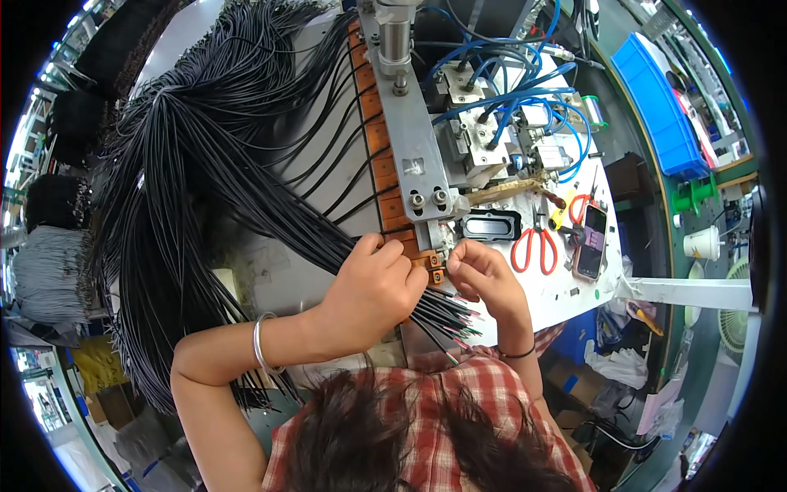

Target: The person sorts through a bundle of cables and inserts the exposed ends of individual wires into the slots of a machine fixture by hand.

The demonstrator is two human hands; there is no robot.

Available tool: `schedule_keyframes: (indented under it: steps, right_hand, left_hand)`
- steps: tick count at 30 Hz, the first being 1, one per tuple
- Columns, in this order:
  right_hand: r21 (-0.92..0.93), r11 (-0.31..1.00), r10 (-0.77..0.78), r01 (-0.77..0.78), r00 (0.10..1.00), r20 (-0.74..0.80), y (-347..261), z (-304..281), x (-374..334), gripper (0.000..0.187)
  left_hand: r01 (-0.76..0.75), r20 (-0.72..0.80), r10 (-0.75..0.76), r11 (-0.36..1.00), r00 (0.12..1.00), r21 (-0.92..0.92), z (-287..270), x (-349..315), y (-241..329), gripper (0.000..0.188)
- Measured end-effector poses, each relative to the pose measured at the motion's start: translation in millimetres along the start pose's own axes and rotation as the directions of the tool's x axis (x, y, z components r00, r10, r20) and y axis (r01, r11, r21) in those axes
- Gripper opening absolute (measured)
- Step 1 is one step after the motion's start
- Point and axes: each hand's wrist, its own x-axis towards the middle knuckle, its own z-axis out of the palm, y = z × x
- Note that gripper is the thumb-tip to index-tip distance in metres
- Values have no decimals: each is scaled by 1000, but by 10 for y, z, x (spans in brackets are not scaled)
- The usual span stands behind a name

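My left hand [381, 283] is closed in a curl against the near end of a row of orange blocks [384, 164]; what its fingers hold is hidden. Just right of it, my right hand [490, 285] pinches thumb and fingers together beside a small orange block [434, 261]; anything between them is too small to make out. Black cables [287, 201] run in a thick bundle beneath my left hand. Their stripped ends [449, 320], with coloured wires, fan out below both hands. Single cables lead from the left into the orange row.
A metal bar with a cylinder [395, 49] stands over the row. Behind it are metal blocks with blue air hoses [525, 94]. Red-handled scissors [534, 246], a black tray [490, 225] and a phone [590, 242] lie to the right. A blue bin [660, 107] stands further right.
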Motion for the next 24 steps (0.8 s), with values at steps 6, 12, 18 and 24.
schedule_keyframes:
  steps: [6, 12, 18, 24]
  right_hand:
    - [-15, 998, 52, -53, 998, -48, -25, 70, -40, 11]
    - [-175, 984, -36, 5, 983, -179, -66, 172, -82, 13]
    - [-83, 996, -50, 38, 989, -139, -28, 181, -83, 14]
    - [-119, 987, -129, 109, 976, -174, 41, 136, -27, 11]
  left_hand:
    - [-21, -74, 24, 999, 997, 47, -5, 16, -10, 10]
    - [32, 33, -35, 996, 999, 78, -63, -8, 33, 9]
    - [72, -39, -69, 993, 997, 98, -24, -31, 49, 10]
    - [50, 10, -50, 999, 999, 21, -119, 6, 29, 11]
